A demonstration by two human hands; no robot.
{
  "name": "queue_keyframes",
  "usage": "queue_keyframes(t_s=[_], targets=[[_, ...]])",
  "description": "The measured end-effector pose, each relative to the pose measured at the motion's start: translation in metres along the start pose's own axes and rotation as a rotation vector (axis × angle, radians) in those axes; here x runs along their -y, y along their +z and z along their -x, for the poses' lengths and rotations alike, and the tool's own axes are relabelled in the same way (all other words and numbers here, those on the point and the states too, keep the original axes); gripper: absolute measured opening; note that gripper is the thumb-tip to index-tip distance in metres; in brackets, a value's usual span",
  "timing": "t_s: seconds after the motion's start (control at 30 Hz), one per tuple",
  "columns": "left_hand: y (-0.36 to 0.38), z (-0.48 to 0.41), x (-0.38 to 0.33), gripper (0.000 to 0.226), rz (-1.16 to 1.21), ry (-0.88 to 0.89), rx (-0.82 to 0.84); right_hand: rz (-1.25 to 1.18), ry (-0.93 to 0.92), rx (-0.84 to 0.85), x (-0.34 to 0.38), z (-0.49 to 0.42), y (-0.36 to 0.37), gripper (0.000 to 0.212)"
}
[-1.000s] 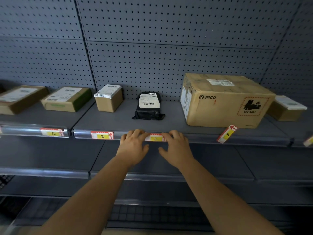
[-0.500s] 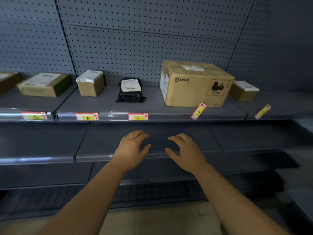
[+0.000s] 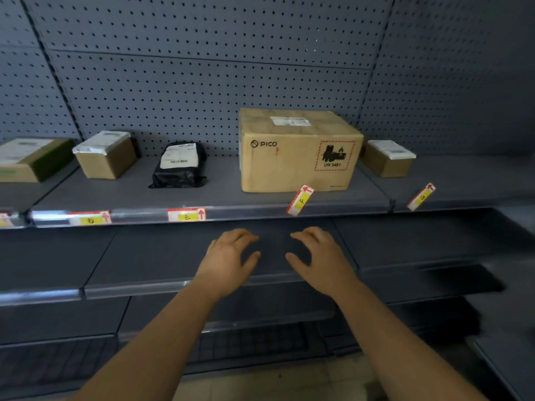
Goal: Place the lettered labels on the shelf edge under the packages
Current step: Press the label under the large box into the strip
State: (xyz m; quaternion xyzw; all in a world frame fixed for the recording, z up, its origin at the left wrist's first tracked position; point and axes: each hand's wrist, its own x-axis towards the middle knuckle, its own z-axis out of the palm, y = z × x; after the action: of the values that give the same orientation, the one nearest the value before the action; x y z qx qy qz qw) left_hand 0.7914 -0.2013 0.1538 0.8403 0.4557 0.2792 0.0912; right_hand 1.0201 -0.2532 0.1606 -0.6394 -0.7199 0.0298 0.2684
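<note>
Left hand point(image 3: 227, 263), right hand point(image 3: 322, 263) hover side by side, below shelf edge point(image 3: 249, 211). Fingers point(image 3: 244, 235) loose, a bit curled and spread, holding nothing. D label point(image 3: 90, 219) and E label point(image 3: 186, 214) sit flat in edge. F label point(image 3: 299, 199) and G label point(image 3: 421, 197) lean crooked, not in yet. Quick grab could knock F down. Hard push could leave it crooked, or bump big box point(image 3: 298, 151) just behind.

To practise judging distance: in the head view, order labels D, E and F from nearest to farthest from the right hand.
1. F label: tilted, just above the right hand.
2. E label: flat on the shelf edge, to the left.
3. D label: farthest left along the edge.
</note>
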Motion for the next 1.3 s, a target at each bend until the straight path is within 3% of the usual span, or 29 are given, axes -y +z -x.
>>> queue_keyframes(t_s=[0.13,0.27,0.77,1.07,1.3], targets=[[0.026,-0.038,-0.018,0.046,-0.012,-0.033,-0.037,0.000,0.009,-0.043,-0.043,-0.031,-0.021,0.050],[0.045,-0.065,-0.030,0.038,-0.034,-0.073,-0.072,-0.003,-0.031,-0.032,-0.069,-0.062,-0.031,0.047],[0.053,-0.120,-0.025,0.035,-0.082,-0.064,-0.058,0.138,-0.178,-0.063,-0.077,-0.121,-0.019,0.058],[0.066,-0.123,-0.032,0.036,-0.150,-0.044,-0.087,0.199,-0.051,-0.150,-0.105,-0.095,-0.014,0.048],[0.077,-0.125,-0.043,0.039,-0.199,-0.032,-0.072,0.260,-0.022,-0.121,-0.118,-0.078,-0.005,0.055]])
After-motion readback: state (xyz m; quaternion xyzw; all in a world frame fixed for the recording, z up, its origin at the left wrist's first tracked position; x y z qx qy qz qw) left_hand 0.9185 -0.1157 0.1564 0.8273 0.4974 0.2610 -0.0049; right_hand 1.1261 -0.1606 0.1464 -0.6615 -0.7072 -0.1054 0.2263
